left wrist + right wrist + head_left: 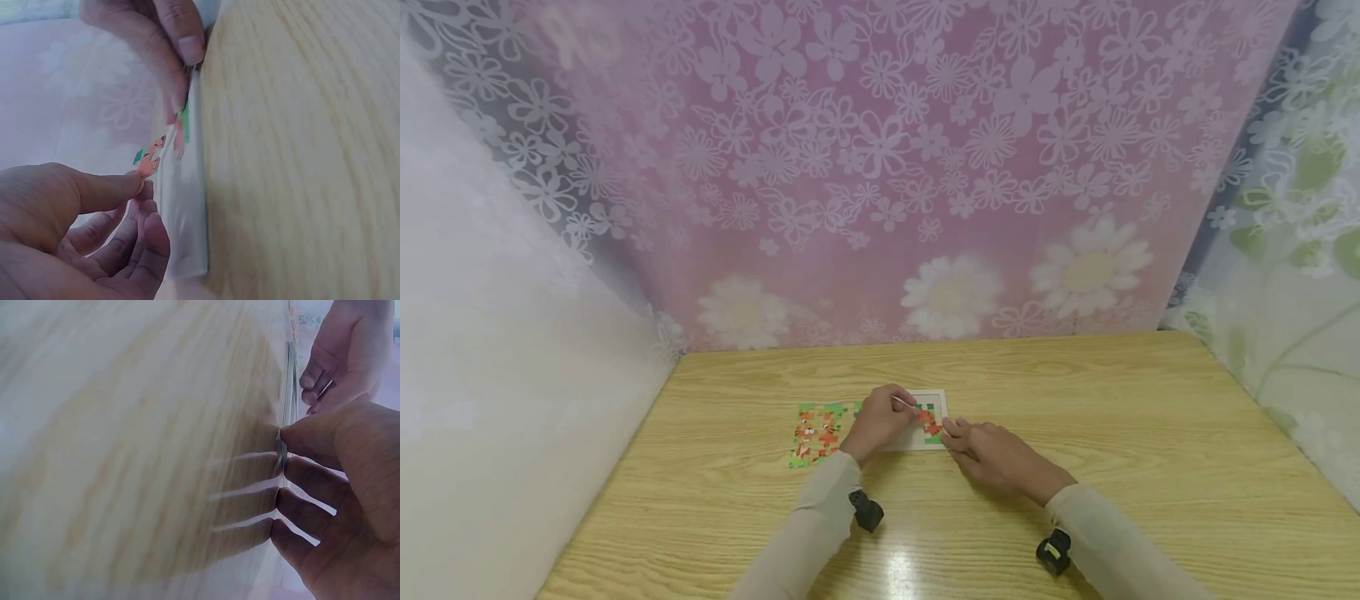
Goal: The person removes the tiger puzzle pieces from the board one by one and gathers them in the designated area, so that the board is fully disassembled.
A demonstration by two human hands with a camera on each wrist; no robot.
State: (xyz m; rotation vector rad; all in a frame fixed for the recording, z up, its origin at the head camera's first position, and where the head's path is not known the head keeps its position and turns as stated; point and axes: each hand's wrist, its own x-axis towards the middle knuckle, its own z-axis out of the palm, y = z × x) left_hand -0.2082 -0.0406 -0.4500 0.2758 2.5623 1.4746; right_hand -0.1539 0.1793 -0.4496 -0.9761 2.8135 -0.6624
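Note:
A white-rimmed puzzle tray [944,402] lies flat on the table, with several orange and green pieces [929,423] in its right part. My left hand [880,419] is over the tray's left part and hides much of it. Between its thumb and index finger it pinches a small orange and green puzzle piece [149,164], held tilted above the tray. At the tray's right end, my right hand [996,457] holds the rim; its thumb [306,435] and bent fingertips are at the edge in the right wrist view.
Left of the tray, a block of joined tiger-picture pieces [815,433] lies on the wood-grain table [737,517]. Flowered cloth [880,167] hangs behind the table and along both sides. Both sleeves carry small black wrist cameras [867,511].

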